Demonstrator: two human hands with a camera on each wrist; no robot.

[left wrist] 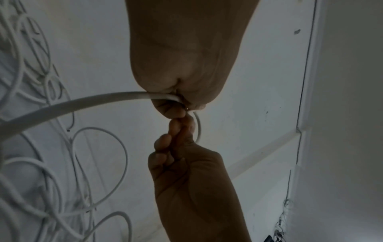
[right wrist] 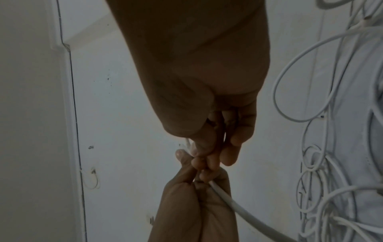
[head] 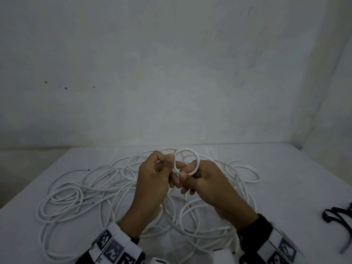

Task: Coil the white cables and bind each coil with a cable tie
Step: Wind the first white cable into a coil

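Loose cables [head: 80,191] sprawled across the table [head: 285,178], far edge beyond. Above them, the left hand [head: 152,180] and right hand [head: 205,180] pinched a small loop [head: 187,161].

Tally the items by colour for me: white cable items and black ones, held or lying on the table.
Small white round cable loop, held up: 1
Loose white tangled cable heap on the table: 1 (strands uncountable)
Black plastic cable-tie bundle, right edge: 1
Total: 3

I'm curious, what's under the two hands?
Under the left hand and right hand lies a tangle of loose white cables on the table. The hands cover its middle.
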